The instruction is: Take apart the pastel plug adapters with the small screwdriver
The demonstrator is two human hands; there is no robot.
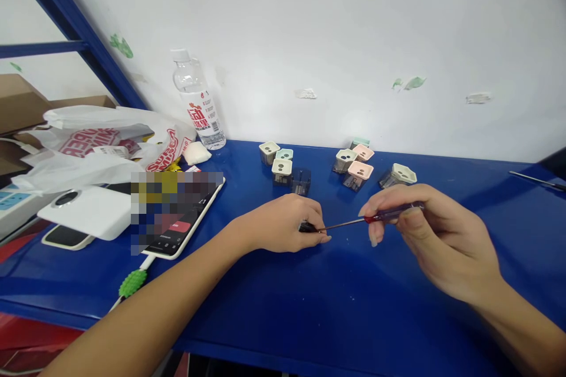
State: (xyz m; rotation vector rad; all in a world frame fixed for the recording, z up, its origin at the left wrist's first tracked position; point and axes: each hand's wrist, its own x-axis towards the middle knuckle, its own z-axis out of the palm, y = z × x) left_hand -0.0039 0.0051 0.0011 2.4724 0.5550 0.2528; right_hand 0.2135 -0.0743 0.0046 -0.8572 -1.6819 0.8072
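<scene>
My left hand [294,225] is closed around a small black part [308,227] near the middle of the blue table; most of that part is hidden by the fingers. In my right hand [433,235] is a screwdriver [393,212] with a purple and red handle, its shaft pointing left. The tip meets the black part at my left fingertips. Behind my left hand sit small sharpeners with cream and mint tops [282,167] and a dark clear case [301,180]. Farther right are cream and pink ones [360,171], and one cream-topped sharpener [403,174] is just behind my right hand.
A plastic bottle [201,106] stands by the wall. At the left lie white plastic bags [101,135], a phone [181,224] with a cable, and a white device [88,212]. Another thin tool [537,179] rests at the far right. The table's front edge [265,359] runs below my arms.
</scene>
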